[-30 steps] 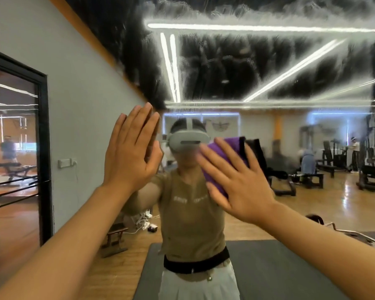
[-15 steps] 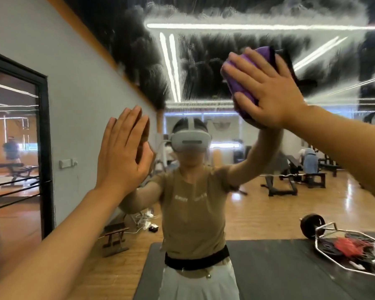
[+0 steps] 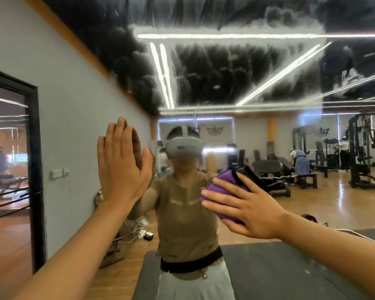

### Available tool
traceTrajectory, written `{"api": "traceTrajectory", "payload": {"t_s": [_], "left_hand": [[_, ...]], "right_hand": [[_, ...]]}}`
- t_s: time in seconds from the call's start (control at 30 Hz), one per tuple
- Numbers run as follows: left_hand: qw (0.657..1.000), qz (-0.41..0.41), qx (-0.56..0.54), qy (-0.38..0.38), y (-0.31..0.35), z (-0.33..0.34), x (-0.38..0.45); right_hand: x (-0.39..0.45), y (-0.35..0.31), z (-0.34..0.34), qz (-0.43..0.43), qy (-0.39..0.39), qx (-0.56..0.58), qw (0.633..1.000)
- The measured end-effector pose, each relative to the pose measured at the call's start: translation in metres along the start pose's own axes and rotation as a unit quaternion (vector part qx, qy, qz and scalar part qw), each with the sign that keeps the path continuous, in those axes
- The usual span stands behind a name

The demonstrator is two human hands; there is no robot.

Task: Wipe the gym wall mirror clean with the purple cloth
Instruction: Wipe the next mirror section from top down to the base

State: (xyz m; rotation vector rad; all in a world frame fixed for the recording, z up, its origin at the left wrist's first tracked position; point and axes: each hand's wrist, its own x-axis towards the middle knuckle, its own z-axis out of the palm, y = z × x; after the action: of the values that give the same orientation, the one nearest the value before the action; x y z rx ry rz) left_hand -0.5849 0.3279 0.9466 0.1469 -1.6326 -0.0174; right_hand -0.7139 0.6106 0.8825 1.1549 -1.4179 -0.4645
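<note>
The gym wall mirror (image 3: 258, 79) fills the view, with white smeared streaks across its upper part. My left hand (image 3: 122, 163) lies flat against the glass at centre left, fingers straight and pointing up. My right hand (image 3: 243, 206) presses the purple cloth (image 3: 222, 187) against the mirror at chest height, right of centre, with spread fingers over the bunched cloth. Most of the cloth is hidden under that hand.
The glass reflects a person wearing a headset (image 3: 184, 147), a dark floor mat (image 3: 279, 271), weight machines (image 3: 364, 156) and other people at the far right. A black-framed doorway (image 3: 34, 169) shows at the left.
My right hand has swept the cloth down from the upper mirror to chest height. The left hand has stayed flat on the glass.
</note>
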Motion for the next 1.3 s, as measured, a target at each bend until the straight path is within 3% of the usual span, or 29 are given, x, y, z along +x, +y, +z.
{"api": "traceTrajectory", "payload": {"t_s": [0.1,0.17,0.3,0.4,0.53,0.63,0.83,1.03,1.13,1.3], "left_hand": [[1.0,-0.016,0.013,-0.007,0.004,0.002,-0.002],[1.0,-0.021,0.018,-0.008,0.006,0.003,-0.002],[0.999,-0.034,0.024,-0.008,0.01,0.006,-0.002],[0.998,-0.056,0.017,-0.007,0.017,0.007,-0.003],[0.998,-0.067,0.012,-0.004,0.024,0.012,-0.005],[0.998,-0.048,0.035,-0.005,0.021,0.015,-0.009],[0.997,-0.034,0.066,-0.002,0.016,0.017,-0.011],[0.995,-0.038,0.091,-0.017,0.017,0.019,-0.01],[0.994,-0.041,0.096,-0.014,0.02,0.02,-0.009],[0.993,-0.043,0.11,-0.021,0.023,0.02,-0.01]], "right_hand": [[0.006,0.032,-0.003,-0.091,-0.016,0.006,0.996],[0.018,0.059,-0.009,-0.095,-0.014,0.009,0.995],[0.051,0.132,-0.03,0.102,0.026,0.019,0.994],[0.076,0.173,-0.043,0.285,0.034,0.064,0.956],[0.083,0.154,-0.037,0.38,0.083,0.069,0.919],[0.055,0.104,-0.023,0.35,0.094,0.059,0.93],[-0.048,0.011,0.005,0.162,0.014,0.01,0.987],[-0.063,0.036,0.005,0.037,-0.027,-0.004,0.999],[-0.046,0.072,0.0,0.083,-0.018,-0.005,0.996],[0.019,0.161,-0.026,0.291,0.04,0.052,0.954]]}}
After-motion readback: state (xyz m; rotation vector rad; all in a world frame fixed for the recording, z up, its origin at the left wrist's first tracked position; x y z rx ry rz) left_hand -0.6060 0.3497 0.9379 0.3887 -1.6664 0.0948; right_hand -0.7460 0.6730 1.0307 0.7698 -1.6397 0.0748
